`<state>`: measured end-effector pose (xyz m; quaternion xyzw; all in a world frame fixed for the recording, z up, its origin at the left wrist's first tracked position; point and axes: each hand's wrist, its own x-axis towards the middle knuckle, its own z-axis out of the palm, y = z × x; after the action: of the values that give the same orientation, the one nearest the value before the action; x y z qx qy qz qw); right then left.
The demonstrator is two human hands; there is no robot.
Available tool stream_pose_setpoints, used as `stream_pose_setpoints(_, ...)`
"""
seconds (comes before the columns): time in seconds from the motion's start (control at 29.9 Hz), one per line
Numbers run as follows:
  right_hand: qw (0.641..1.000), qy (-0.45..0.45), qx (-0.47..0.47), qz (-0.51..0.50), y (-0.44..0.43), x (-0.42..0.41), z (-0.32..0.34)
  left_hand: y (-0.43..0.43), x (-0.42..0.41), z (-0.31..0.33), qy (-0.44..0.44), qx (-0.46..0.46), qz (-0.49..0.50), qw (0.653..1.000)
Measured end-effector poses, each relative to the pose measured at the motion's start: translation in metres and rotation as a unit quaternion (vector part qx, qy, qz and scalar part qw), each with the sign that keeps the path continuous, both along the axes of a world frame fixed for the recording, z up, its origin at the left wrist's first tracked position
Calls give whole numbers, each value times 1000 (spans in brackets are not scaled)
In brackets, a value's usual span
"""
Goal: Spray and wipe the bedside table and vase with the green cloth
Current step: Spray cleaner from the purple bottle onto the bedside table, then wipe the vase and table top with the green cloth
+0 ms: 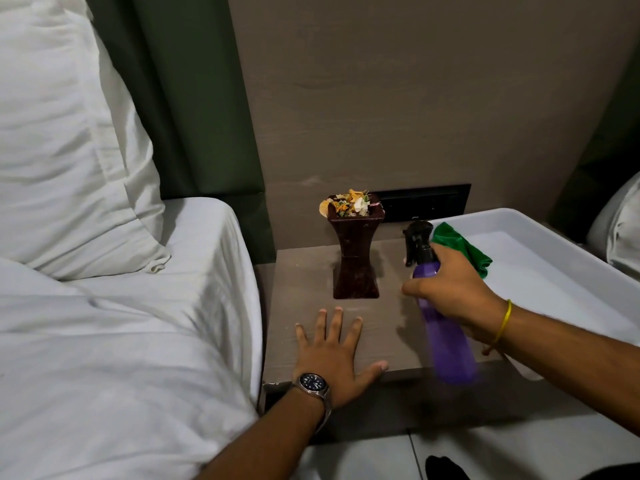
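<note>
Between two white-sheeted beds, one bedside worktop [377, 320] carries one dark brown vase [355, 252], upright near the back wall and filled with dried petals. One left hand [337, 355], a wristwatch [313, 382] on its wrist, lies flat and released on the front part of the worktop, fingers spread, in front of the vase and apart from it. One right hand [453, 292], a yellow band [504, 322] at its wrist, is clenched around one purple spray bottle [441, 317], the black nozzle facing the vase. One green cloth [462, 245] lies in the near corner of one white tray [554, 271] to the right, behind the bottle.
</note>
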<state>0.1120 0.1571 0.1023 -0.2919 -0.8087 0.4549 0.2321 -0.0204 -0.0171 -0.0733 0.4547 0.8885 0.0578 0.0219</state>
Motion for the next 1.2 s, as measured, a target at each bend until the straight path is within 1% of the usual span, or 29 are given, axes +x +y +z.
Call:
stream_pose_setpoints(0.1, 999, 27, -23, -1, 8, 6, 7, -2, 5, 15, -25, 0, 0, 1000)
stream_pose_setpoints(0.17, 998, 63, -21, -16, 18, 15, 17, -1, 10, 34, -33, 39, 13, 999)
stream_pose_setpoints(0.2, 996, 88, -6, -32, 29, 21, 23, 4, 10, 47, -20, 89, 23, 996)
stream_pose_setpoints(0.23, 993, 109, 16, -49, 42, 28, 27, 9, 10, 62, 2, 160, 31, 987)
stream_pose_setpoints(0.3, 985, 125, 75, -87, 70, 42, 31, 22, 1, 96, 70, 299, 33, 951)
stream_pose_setpoints(0.33, 980, 129, 105, -107, 84, 49, 30, 30, -8, 114, 107, 338, 28, 934)
stream_pose_setpoints(0.4, 969, 139, 146, -146, 110, 63, 22, 44, -29, 151, 165, 371, 15, 914)
stream_pose_setpoints(0.43, 964, 141, 155, -162, 122, 68, 15, 51, -42, 168, 179, 373, 3, 910)
stream_pose_setpoints(0.47, 962, 142, 153, -177, 132, 73, 7, 55, -55, 183, 177, 363, -9, 915)
stream_pose_setpoints(0.5, 961, 135, 144, -194, 143, 77, -1, 61, -69, 196, 162, 335, -22, 928)
stream_pose_setpoints(0.6, 963, 97, 124, -220, 168, 82, -31, 72, -111, 219, 53, 202, -41, 977)
stream_pose_setpoints(0.63, 961, 93, 120, -230, 175, 84, -42, 74, -123, 220, 23, 166, -50, 985)
stream_pose_setpoints(0.7, 957, 91, 102, -256, 188, 86, -53, 84, -140, 223, 8, 124, -82, 989)
stream_pose_setpoints(0.77, 955, 89, 86, -270, 197, 89, -59, 91, -147, 224, -21, 103, -111, 988)
stream_pose_setpoints(0.84, 953, 91, 84, -278, 195, 90, -59, 96, -148, 218, -54, 108, -133, 984)
stream_pose_setpoints(0.94, 951, 130, 104, -260, 177, 91, -45, 97, -147, 209, -54, 136, -139, 979)
stream_pose_setpoints(0.97, 942, 158, 128, -266, 172, 93, -37, 96, -146, 207, -50, 149, -136, 978)
stream_pose_setpoints(1.0, 924, 190, 167, -285, 167, 97, -27, 95, -145, 205, -49, 160, -133, 977)
stream_pose_setpoints(1.07, 861, 245, 308, -321, 151, 102, -2, 94, -144, 201, -53, 175, -130, 975)
stream_pose_setpoints(1.1, 828, 262, 386, -312, 140, 99, 11, 94, -143, 200, -58, 181, -126, 974)
stream_pose_setpoints(1.14, 803, 278, 450, -273, 128, 90, 21, 94, -143, 198, -65, 189, -121, 972)
stream_pose_setpoints(1.17, 794, 290, 489, -215, 117, 75, 28, 94, -143, 196, -71, 198, -118, 971)
stream_pose_setpoints(1.2, 803, 285, 502, -151, 107, 55, 30, 94, -142, 194, -75, 206, -116, 969)
